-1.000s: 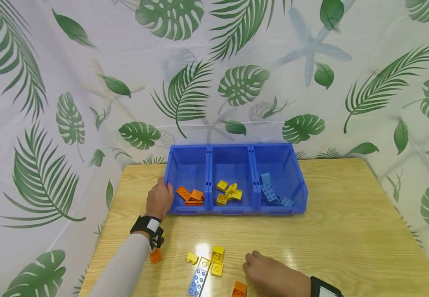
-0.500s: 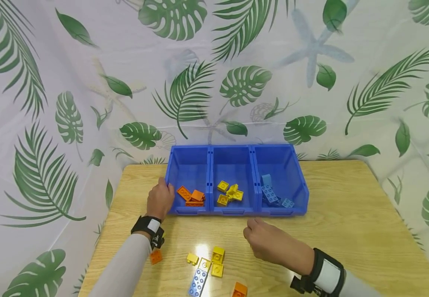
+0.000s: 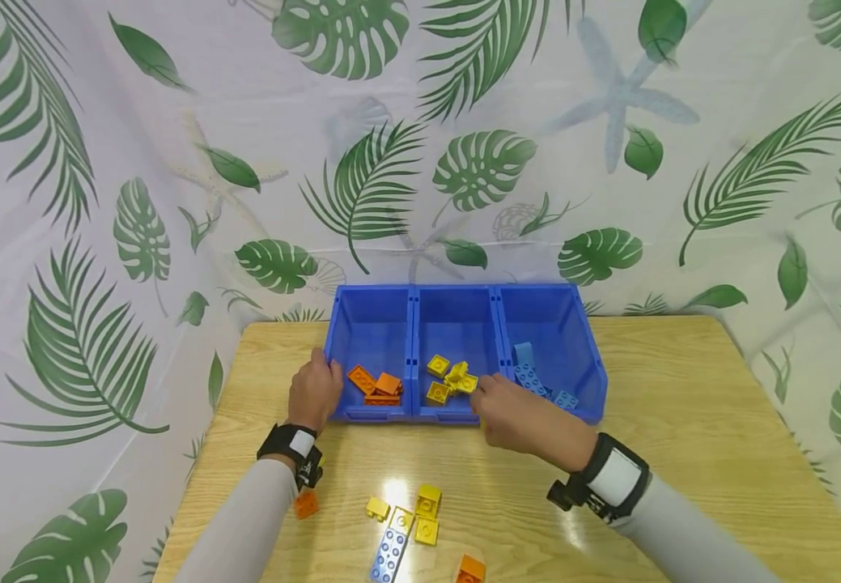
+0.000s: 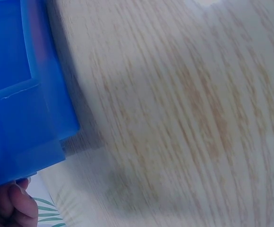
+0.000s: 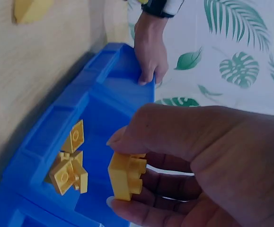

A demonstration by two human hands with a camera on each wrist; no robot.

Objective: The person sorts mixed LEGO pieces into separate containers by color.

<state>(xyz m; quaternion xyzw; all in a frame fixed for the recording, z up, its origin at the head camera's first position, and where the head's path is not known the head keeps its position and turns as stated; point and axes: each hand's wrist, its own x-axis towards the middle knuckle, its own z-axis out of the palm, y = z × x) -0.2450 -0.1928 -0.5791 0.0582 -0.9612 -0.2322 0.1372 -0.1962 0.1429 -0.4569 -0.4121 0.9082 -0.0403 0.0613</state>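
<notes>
We find three joined blue plastic bins (image 3: 376,414) at the back of the wood-grain table (image 3: 690,453), before the leaf-printed white cloth (image 3: 420,81). The left bin (image 3: 372,324) holds orange plastic bricks (image 3: 388,384), the middle bin (image 3: 456,320) square yellow bricks (image 3: 438,393), the right bin (image 3: 540,316) light-blue bricks (image 3: 527,377). In front, we locate a long light-blue plastic brick (image 3: 388,554), loose yellow bricks (image 3: 427,500) near its far end, one orange brick (image 3: 307,504) left, another orange brick (image 3: 470,568) right.

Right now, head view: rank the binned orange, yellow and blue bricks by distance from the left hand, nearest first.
1. Orange bricks: left bin, just right of the left hand.
2. Yellow bricks: middle bin.
3. Blue bricks: right bin, farthest to the right.
</notes>
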